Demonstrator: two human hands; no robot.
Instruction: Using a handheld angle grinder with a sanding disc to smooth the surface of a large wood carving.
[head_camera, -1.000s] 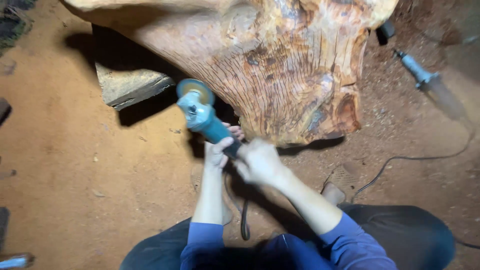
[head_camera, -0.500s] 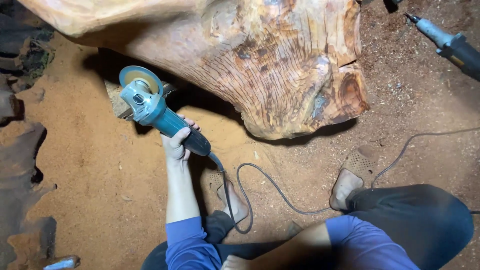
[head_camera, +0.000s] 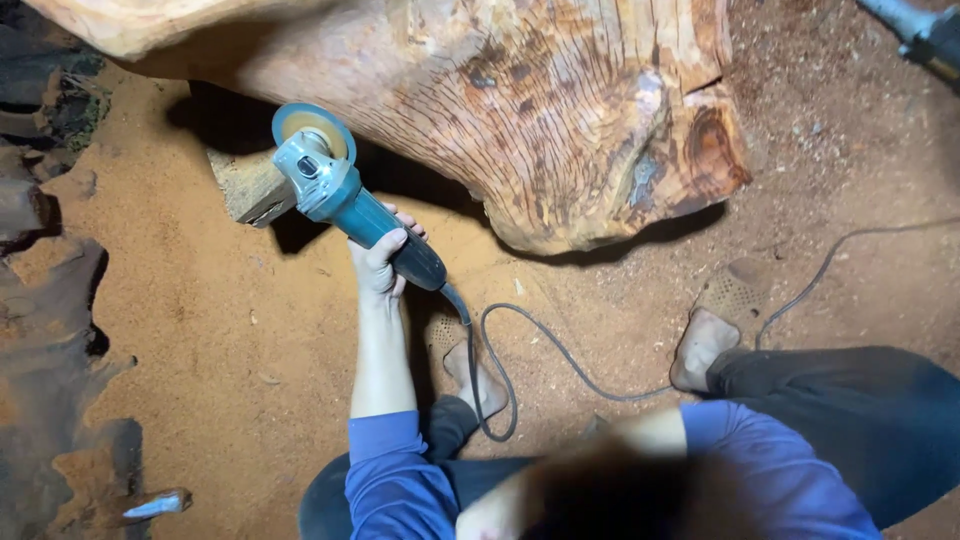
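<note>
My left hand (head_camera: 381, 262) grips the body of a teal angle grinder (head_camera: 335, 195), held out in front of me with its sanding disc (head_camera: 314, 130) facing up. The disc is to the left of a big carved log (head_camera: 520, 110) with cracked orange grain and does not touch it. The grinder's grey cable (head_camera: 545, 350) loops over the ground toward my legs. My right hand (head_camera: 488, 515) is pulled in close to my body at the bottom edge, blurred, with nothing visibly in it.
A pale wooden block (head_camera: 248, 188) props the log from below. My sandalled feet (head_camera: 703, 338) rest on red sawdust-covered ground. Another power tool (head_camera: 915, 30) lies at the top right. Dark rough wood (head_camera: 40, 210) lines the left edge.
My right hand has let go of the grinder and drawn back to my body. The left hand has carried the grinder leftward, away from the log's end.
</note>
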